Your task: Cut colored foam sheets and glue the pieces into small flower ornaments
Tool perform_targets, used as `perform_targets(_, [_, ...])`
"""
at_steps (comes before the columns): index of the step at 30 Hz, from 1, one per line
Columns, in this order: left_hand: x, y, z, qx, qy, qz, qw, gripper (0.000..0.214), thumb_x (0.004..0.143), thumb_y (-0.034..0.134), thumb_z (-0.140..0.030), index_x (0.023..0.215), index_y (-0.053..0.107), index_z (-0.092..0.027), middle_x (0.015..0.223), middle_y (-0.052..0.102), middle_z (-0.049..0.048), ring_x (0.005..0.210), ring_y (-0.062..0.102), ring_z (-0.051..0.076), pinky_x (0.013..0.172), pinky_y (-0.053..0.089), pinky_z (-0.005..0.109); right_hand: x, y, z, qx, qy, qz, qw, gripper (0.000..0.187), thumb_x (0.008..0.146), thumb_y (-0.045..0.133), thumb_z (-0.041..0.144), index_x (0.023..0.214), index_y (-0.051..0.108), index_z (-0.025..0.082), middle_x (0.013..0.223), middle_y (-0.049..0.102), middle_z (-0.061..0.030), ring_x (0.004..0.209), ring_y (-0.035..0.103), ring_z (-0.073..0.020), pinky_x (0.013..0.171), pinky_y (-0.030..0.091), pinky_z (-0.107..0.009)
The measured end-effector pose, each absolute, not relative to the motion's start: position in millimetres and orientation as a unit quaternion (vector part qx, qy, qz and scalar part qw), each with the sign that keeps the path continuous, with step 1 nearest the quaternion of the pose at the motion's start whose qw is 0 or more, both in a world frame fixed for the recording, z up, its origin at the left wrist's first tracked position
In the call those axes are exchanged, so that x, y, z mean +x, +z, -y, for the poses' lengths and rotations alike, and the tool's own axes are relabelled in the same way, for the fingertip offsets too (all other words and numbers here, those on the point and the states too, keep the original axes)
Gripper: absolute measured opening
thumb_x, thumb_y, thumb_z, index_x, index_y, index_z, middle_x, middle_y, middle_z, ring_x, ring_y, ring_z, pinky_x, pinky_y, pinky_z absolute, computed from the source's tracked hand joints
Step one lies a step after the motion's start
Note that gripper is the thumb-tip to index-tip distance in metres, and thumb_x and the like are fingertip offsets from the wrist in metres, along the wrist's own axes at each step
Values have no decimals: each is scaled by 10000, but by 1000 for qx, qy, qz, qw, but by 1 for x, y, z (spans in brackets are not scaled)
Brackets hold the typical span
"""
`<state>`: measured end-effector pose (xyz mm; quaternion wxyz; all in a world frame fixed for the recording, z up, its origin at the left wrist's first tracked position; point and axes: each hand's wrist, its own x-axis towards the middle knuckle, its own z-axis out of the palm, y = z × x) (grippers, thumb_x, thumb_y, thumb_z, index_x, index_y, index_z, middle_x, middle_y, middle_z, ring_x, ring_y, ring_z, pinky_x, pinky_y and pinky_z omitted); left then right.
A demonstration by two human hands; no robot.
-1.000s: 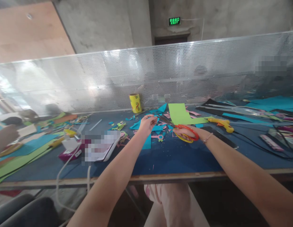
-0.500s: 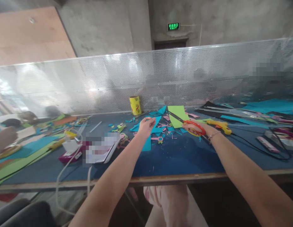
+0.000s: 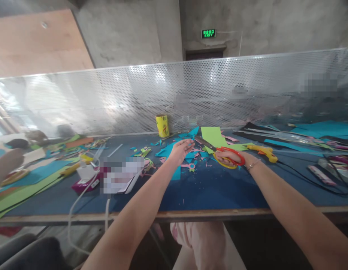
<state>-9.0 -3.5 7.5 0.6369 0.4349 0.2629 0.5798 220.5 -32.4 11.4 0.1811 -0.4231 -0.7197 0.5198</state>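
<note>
My right hand is wrapped round the red-and-yellow handles of a pair of scissors. Their dark blades point left, towards the fingertips of my left hand. Those fingers are pinched on a small piece of blue paper, mostly hidden behind them. Beneath and around my left hand lie blue paper scraps. Near the blades rests a sheet of light green paper, and a pink paper cut-out with a green flower end lies closer to me.
A yellow tin stands by the perforated metal screen. At right is a yellow glue gun with a black cord. A purple power socket and a phone-like white item lie left. Another person's hand shows far left.
The scissors have swung left, bringing their blades from over the green sheet to my left fingertips. My left hand has shifted slightly right. The view has moved a little.
</note>
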Motion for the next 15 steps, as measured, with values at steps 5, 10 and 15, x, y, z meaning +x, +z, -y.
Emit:
perform_targets(5, [-8,7,4,438,583,-251,636,148,664,622,-108,808,587,-103,760,640,67,764,611,129,796,456,272,217,10,34,-401,524,729,181,385,767,410,524,617,390,170,412,364,69,294,294,-33,280,223,-166])
perform_targets(10, [-9,4,2,438,590,-241,634,123,639,636,-92,751,590,-113,668,614,23,673,597,89,713,470,218,214,9,35,-389,544,722,176,382,768,407,525,624,385,171,413,351,73,297,285,-33,281,228,-164])
perform_targets(15, [-11,5,2,437,593,-227,637,72,634,634,-101,693,593,-112,625,596,11,601,570,65,631,464,179,214,5,32,-405,525,727,178,396,768,401,535,619,398,168,427,360,65,308,298,-33,282,235,-162])
